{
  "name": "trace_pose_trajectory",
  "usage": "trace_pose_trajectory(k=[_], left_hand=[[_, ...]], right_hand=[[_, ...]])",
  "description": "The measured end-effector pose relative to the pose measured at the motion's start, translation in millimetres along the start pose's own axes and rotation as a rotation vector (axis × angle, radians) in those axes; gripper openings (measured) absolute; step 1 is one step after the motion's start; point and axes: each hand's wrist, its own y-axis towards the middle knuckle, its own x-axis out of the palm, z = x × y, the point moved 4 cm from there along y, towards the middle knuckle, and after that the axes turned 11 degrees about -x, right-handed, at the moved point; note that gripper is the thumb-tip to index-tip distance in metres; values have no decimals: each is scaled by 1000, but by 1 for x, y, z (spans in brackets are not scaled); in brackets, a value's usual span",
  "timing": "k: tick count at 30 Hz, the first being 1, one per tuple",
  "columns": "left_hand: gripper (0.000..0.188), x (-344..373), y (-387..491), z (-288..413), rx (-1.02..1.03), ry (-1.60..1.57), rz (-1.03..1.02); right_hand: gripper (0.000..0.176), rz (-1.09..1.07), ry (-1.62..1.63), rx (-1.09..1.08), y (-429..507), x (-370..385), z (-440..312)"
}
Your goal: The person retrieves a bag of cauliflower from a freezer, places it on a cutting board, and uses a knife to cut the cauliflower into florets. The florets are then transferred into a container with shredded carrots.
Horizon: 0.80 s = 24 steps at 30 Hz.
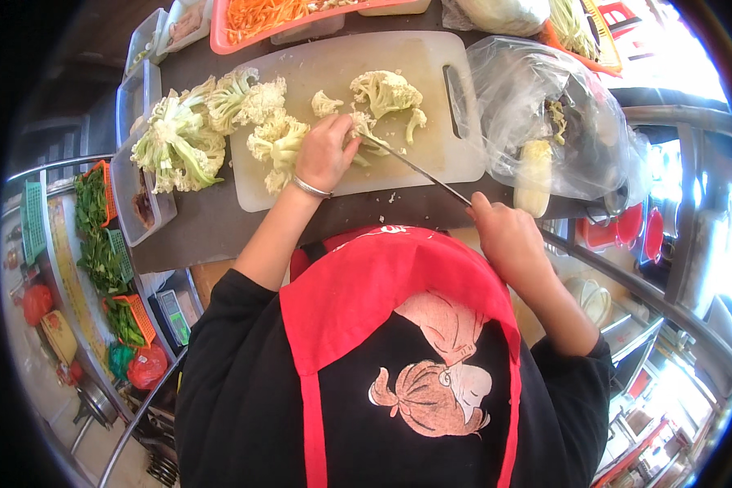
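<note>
A white plastic cutting board (335, 61) lies across the dark table in front of me. My left hand (328, 151), with a bracelet at the wrist, has its fingers on a cauliflower floret (362, 124) near the board's middle. My right hand (505, 235) grips the handle of a kitchen knife (424, 174), whose blade points up and left and touches that floret. A larger cauliflower piece (385, 93) rests beyond the blade, a small floret (326, 104) beyond my left fingers. Cut cauliflower (277, 143) lies left of my left hand. Big cauliflower chunks (180, 140) overlap the board's left edge.
Clear plastic containers (143, 207) line the table's left edge. A pink tray (219, 30) of shredded carrot stands beyond the board. To the right, a clear plastic bag (506, 91) touches the board, near a pale leafy vegetable (533, 180). A metal rail (634, 277) runs at lower right.
</note>
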Motion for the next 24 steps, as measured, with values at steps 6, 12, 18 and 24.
trace_pose_trajectory(k=[6, 12, 18, 24], left_hand=[[17, 3, -10, 2, -17, -15, 123], [15, 2, -44, 7, 72, 22, 349], [13, 6, -45, -1, 13, -81, 304], [12, 6, -44, -1, 73, -18, 266]], right_hand=[[21, -25, 135, 8, 57, 28, -2], [33, -22, 380, -2, 46, 25, 29], [25, -116, 121, 14, 12, -12, 0], [22, -94, 18, -40, 37, 20, -8]])
